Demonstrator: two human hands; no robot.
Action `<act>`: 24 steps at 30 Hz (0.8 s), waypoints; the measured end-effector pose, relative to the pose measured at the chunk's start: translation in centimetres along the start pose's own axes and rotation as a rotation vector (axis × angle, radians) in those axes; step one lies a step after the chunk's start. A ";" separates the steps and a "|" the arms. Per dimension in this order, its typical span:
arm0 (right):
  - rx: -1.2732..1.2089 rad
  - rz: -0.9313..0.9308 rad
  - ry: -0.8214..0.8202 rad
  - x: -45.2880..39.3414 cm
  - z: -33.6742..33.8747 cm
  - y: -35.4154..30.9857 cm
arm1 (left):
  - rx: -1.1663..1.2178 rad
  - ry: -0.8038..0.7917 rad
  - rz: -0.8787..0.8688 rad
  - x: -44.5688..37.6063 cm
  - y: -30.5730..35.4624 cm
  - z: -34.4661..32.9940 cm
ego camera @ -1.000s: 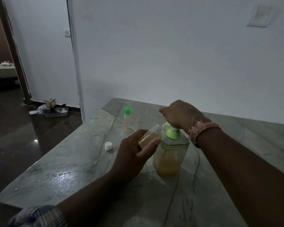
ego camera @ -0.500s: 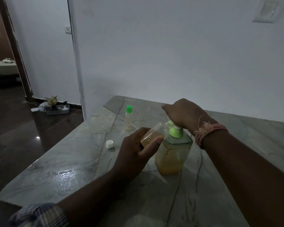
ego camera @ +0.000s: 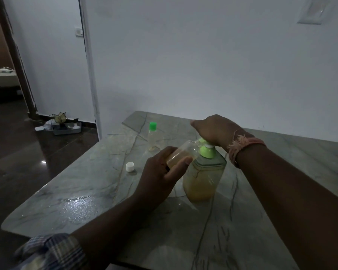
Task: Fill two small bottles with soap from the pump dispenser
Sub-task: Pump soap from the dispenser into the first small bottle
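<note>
Filling is under way. Our left hand [ego camera: 160, 172] grips the small bottle [ego camera: 180, 154], tilted, mouth at the spout. Our right hand [ego camera: 213, 131] presses the pump dispenser [ego camera: 203, 176] head. Next: more strokes, mouth aligned. The capped bottle [ego camera: 152, 137] stands beyond the left hand.

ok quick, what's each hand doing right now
Left hand: holding the small bottle tilted at the spout.
Right hand: pressing the pump dispenser head.
</note>
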State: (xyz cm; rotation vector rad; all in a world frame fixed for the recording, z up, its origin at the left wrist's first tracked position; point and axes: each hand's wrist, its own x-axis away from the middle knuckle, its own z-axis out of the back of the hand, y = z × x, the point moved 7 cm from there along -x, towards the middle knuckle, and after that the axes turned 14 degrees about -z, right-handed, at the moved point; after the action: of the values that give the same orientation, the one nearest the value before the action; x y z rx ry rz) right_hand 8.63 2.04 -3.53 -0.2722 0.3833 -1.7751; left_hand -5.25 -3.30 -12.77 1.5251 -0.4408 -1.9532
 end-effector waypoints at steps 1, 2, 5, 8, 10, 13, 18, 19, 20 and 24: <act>0.035 0.007 -0.007 -0.2 -0.2 0.0 | -0.002 -0.001 0.003 0.1 0.0 0.0; 0.065 0.017 0.005 -0.4 -0.2 0.1 | -0.005 0.001 0.002 0.1 0.0 0.0; -0.032 -0.031 0.148 -1.4 0.8 0.5 | -0.014 0.009 -0.012 0.1 0.3 0.2; -0.117 -0.068 0.110 -1.4 1.7 0.5 | 0.006 0.005 -0.032 0.0 0.4 0.1; -0.171 -0.109 0.033 -1.3 2.0 0.9 | 0.018 0.005 -0.038 -0.1 0.3 0.0; -0.160 -0.165 0.026 -1.9 1.5 1.4 | 0.030 0.014 -0.028 -0.1 0.1 0.0; -0.149 -0.189 0.071 -2.5 0.2 1.2 | 0.046 0.016 -0.040 -0.1 0.1 0.0; -0.115 -0.165 0.074 -2.1 0.3 1.0 | 0.051 0.011 -0.038 -0.1 0.1 0.0; -0.094 -0.138 0.068 -1.5 0.5 0.8 | 0.054 0.006 -0.039 -0.1 0.0 0.0; -0.030 -0.122 0.047 -0.1 0.7 0.7 | 0.036 -0.005 -0.051 -0.2 0.0 -0.1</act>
State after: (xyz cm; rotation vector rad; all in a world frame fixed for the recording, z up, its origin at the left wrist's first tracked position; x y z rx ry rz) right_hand 9.57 1.90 -3.20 -0.2810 0.4352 -1.8988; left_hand -5.13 -3.14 -12.63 1.5689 -0.4460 -1.9985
